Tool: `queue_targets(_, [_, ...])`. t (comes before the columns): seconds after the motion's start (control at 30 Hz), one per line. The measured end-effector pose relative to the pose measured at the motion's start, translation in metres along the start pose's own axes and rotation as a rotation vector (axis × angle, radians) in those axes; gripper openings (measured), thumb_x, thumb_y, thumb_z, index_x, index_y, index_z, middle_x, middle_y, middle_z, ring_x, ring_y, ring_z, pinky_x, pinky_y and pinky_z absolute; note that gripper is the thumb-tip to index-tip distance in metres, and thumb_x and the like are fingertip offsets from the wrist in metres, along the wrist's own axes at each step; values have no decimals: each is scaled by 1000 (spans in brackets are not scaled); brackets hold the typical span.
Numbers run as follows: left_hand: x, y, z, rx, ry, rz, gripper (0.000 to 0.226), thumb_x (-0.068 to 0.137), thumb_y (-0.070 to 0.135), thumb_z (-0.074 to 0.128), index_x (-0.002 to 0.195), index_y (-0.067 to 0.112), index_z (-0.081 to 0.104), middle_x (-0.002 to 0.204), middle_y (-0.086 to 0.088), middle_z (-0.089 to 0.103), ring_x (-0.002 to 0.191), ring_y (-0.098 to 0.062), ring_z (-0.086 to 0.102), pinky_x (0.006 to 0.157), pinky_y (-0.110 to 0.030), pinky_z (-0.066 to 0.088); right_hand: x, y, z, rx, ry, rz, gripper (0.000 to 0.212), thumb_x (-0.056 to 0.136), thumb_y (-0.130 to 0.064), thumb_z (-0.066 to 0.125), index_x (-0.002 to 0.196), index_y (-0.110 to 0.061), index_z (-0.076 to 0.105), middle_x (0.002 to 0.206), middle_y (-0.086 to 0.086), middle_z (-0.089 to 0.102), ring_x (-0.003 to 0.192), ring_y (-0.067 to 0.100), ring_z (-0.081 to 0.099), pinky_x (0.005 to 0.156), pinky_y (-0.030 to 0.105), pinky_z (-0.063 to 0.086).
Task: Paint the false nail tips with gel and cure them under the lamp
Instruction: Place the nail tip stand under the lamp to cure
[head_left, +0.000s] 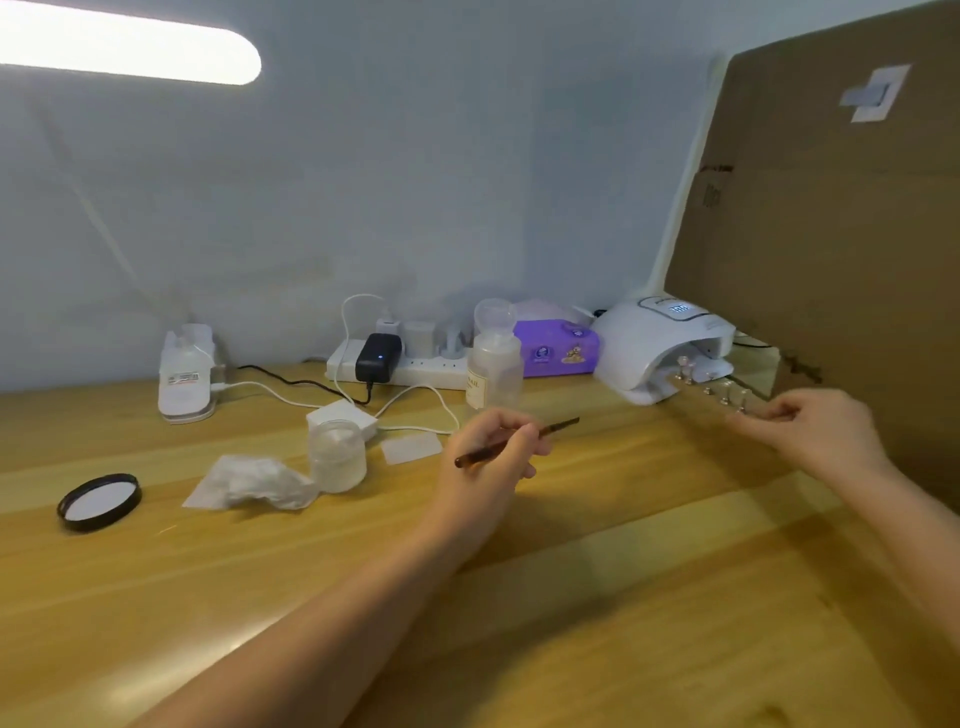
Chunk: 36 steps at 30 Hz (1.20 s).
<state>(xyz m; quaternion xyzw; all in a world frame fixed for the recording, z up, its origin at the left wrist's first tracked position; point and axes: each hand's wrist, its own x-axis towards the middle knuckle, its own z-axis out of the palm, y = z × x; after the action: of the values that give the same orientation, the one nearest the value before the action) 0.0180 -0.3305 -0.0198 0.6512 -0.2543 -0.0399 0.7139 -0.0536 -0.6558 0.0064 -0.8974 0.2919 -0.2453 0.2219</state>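
Wooden planks of the table (597, 597) are being crossed by two bare forearms reaching in from the near edge. A thin brown brush (514, 441) is being pinched between the thumb and curled fingers of the left hand (491, 457), its handle lying slantwise with one end pointing far and right and the other near and left. A strip holding the false nail tips (711, 384) is being gripped at its near end by the right hand (815, 426), fingers curled round it, while its far end is being held at the mouth of the white curing lamp (660, 348); several small tips are being shown standing in a row along it, though blur is keeping their colour from being told. A lit display is being shown on the lamp's top. Just left of the lamp, a purple box (558, 348) is being fronted by a clear bottle (493, 364). Farther left, a white power strip (400, 364) is being occupied by a black adapter (379, 356) with a blue light. Near the middle, an open clear jar (337, 457) is being flanked by a crumpled white wipe (254, 483), and its black lid (98, 501) is being left well apart at the left. A cardboard sheet (841, 234) is being leaned upright along the right side.
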Motion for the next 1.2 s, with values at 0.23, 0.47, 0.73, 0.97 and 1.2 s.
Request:
queue_targets(0.23, [11, -21, 8, 16, -14, -23, 10, 95, 8, 59, 94, 8, 69, 81, -4, 74, 67, -1, 64, 63, -15, 51, 38, 17, 14, -134, 23, 104, 40, 73, -55, 71, 67, -16, 68, 67, 2, 64, 65, 16, 58, 52, 28, 46])
queue_targets(0.47, [16, -29, 5, 26, 35, -22, 10, 94, 11, 61, 94, 9, 70, 82, -6, 74, 69, -8, 64, 68, -21, 53, 62, 18, 41, -153, -21, 138, 47, 77, -54, 69, 57, -11, 68, 59, 9, 65, 60, 23, 61, 58, 37, 52])
queue_targets(0.73, [17, -29, 7, 47, 6, 18, 10, 90, 19, 62, 89, 11, 68, 82, -6, 71, 65, -6, 59, 62, -13, 45, 80, 3, 67, -70, 29, 145, 48, 81, -45, 72, 73, 2, 71, 63, 19, 64, 60, 31, 59, 54, 32, 40])
queue_targets(0.97, [17, -28, 3, 20, -9, 15, 18, 80, 25, 59, 86, 12, 69, 82, -18, 67, 65, -13, 57, 61, -20, 42, 92, -3, 79, 140, 56, 132, 26, 81, -30, 71, 98, -12, 66, 99, 6, 67, 91, 25, 60, 75, 30, 45])
queue_targets(1.2, [16, -26, 4, 22, -26, 24, 18, 80, 23, 59, 87, 10, 68, 81, -18, 66, 64, -11, 56, 62, -22, 42, 109, -34, 65, 24, 288, -220, 9, 79, -27, 55, 82, -18, 57, 66, -6, 56, 67, 23, 53, 59, 25, 32])
